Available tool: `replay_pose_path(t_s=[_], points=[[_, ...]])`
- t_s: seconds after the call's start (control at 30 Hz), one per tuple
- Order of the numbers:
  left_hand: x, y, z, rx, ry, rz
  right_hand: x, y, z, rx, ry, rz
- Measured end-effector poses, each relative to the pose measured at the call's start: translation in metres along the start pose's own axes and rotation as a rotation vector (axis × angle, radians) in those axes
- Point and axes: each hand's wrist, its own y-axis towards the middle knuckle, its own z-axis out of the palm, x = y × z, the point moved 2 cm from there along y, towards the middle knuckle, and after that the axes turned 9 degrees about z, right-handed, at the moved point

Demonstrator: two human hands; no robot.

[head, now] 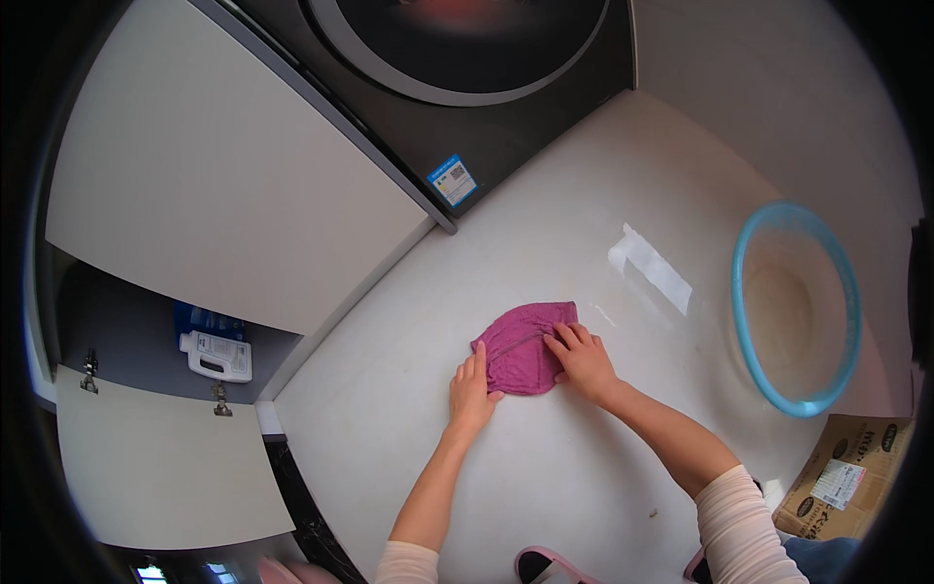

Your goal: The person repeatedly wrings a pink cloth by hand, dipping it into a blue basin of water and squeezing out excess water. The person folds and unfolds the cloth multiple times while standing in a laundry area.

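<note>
A folded magenta cloth [519,363] lies on the pale floor in front of me, with a seam or fold line running slantwise across it. Its left edge is between the fingers and thumb of my left hand [471,398]. On the opposite side, my right hand [587,365] holds the right edge, fingertips on top and thumb lower down. The parts of the cloth beneath the fingers are hidden.
A blue-rimmed plastic basin [738,328] stands at right, above a cardboard box [799,504]. Ahead is a dark front-loading washing machine [540,128]. At left, a cabinet with an open door [175,467] holds a white jug-like bottle [237,358]. Pink slippers [554,558] show below.
</note>
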Motion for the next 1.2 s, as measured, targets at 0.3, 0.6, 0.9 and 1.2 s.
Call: replay_pose_path(t_s=[0.3, 0.6, 0.9, 1.2], points=[[-0.021, -0.008, 0.026, -0.154, -0.038, 0.064, -0.008, -0.034, 0.01, -0.198, -0.001, -0.077], [0.002, -0.035, 0.034, -0.167, -1.433, -0.412, -0.01, -0.007, -0.063, 0.339, 1.34, 0.265], [0.01, -0.003, 0.018, -0.284, -0.415, -0.31, -0.016, 0.011, -0.032, -0.164, 0.47, 0.219], [-0.025, -0.006, 0.031, -0.12, -0.02, -0.045, -0.011, -0.016, 0.007, -0.041, 0.007, 0.004]])
